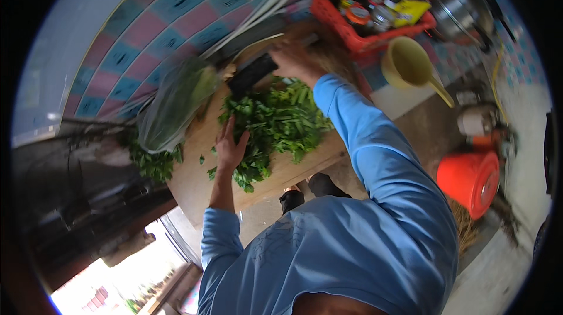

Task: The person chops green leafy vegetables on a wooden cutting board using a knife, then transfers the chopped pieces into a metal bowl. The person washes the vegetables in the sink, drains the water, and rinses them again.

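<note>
Chopped leafy greens [281,117] lie heaped on a wooden board [321,156] in front of me. My left hand [231,148] rests with spread fingers against the left side of the heap. Beyond the greens, my right hand [292,57] grips a dark, wide-bladed cleaver [253,73]; its blade points left, and the fingers partly cover the handle. A clear plastic bag of green vegetables [180,104] lies at the board's left edge, with more leafy greens [156,159] under and beside it.
A red plastic basket [365,44] of bottles and jars stands at the back right. Near it are a yellow dipper [407,62] and a metal pot [457,7]. A red bucket [468,181] is at the right. A tiled wall [162,20] rises behind the board.
</note>
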The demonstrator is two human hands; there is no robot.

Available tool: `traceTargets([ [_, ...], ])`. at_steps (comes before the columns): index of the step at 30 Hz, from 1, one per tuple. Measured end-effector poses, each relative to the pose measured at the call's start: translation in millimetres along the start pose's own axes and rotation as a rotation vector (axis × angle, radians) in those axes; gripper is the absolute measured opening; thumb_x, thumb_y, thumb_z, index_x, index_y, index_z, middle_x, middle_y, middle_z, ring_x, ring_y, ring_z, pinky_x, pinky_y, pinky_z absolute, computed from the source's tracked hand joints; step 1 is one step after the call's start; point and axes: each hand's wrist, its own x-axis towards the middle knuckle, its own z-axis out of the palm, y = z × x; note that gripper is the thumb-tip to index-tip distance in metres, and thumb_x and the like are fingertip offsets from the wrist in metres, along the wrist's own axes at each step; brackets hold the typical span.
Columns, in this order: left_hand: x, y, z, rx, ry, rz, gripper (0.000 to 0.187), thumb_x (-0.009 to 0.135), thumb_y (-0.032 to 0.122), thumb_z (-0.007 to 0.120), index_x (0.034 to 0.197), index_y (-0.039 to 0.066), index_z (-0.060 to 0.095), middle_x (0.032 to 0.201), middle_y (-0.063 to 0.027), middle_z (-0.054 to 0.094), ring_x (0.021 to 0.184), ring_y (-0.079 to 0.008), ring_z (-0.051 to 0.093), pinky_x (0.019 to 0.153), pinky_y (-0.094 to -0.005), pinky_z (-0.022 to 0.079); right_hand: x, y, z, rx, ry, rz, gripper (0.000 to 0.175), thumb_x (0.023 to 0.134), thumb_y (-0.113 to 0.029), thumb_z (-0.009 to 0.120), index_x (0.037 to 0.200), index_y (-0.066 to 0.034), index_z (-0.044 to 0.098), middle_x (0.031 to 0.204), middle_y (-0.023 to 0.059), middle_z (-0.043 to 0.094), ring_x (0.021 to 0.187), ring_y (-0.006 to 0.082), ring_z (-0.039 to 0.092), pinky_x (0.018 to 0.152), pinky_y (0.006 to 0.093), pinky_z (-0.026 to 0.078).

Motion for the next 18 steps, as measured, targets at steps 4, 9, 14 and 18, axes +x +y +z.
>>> traceTargets([
  [4, -16.2, 54.9, -43.2, 0.311, 0.218, 0.212, 0.077, 0.079, 0.037, 0.075, 0.143, 0.01, 0.043, 0.147, -0.0196, 0.038, 0.129, -0.0397, 0.042, 0.105, -0.0504, 0.034, -92.0, -35.7, -27.7, 0.485, 0.286, 0.001, 0.026, 0.079, -0.026, 0.07, 0.085, -0.0054, 0.055, 0.088, 0.0155, 0.059, 0.083, 0.0365, 0.06, 0.067, 0.0475, 0.049],
  [9, -37.0, 77.8, -52.6, 0.107, 0.503, 0.309, 0.03, 0.087, 0.009, 0.066, 0.116, 0.003, 0.065, 0.11, -0.0138, 0.065, 0.098, -0.0249, 0.064, 0.078, -0.0364, 0.052, -282.2, -46.5, -58.6, 0.754, 0.078, 0.082, 0.017, 0.085, -0.016, 0.067, 0.08, -0.007, 0.053, 0.065, 0.0104, 0.057, 0.058, 0.0297, 0.058, 0.053, 0.0399, 0.042],
  [14, -96.1, 143.0, 37.5, -0.329, 0.138, 0.271, 0.02, 0.09, 0.0, 0.06, 0.108, 0.001, 0.067, 0.084, -0.0093, 0.07, 0.071, -0.0145, 0.066, 0.062, -0.0277, 0.054, -469.9, 7.8, -77.7, 1.233, -0.093, 0.818, 0.016, 0.093, -0.017, 0.061, 0.081, -0.0069, 0.056, 0.062, -0.0026, 0.05, 0.053, 0.0063, 0.047, 0.047, 0.0247, 0.038],
  [18, -157.9, 204.3, 137.7, -0.408, -0.326, 0.417, 0.013, 0.085, 0.007, 0.065, 0.098, 0.006, 0.067, 0.087, -0.0118, 0.068, 0.073, -0.0249, 0.067, 0.064, -0.0342, 0.053, -629.1, 33.0, -114.2, 1.155, -0.225, 1.051, 0.023, 0.093, -0.019, 0.059, 0.074, -0.0078, 0.052, 0.058, -0.0008, 0.049, 0.049, 0.0074, 0.046, 0.044, 0.0237, 0.035],
])
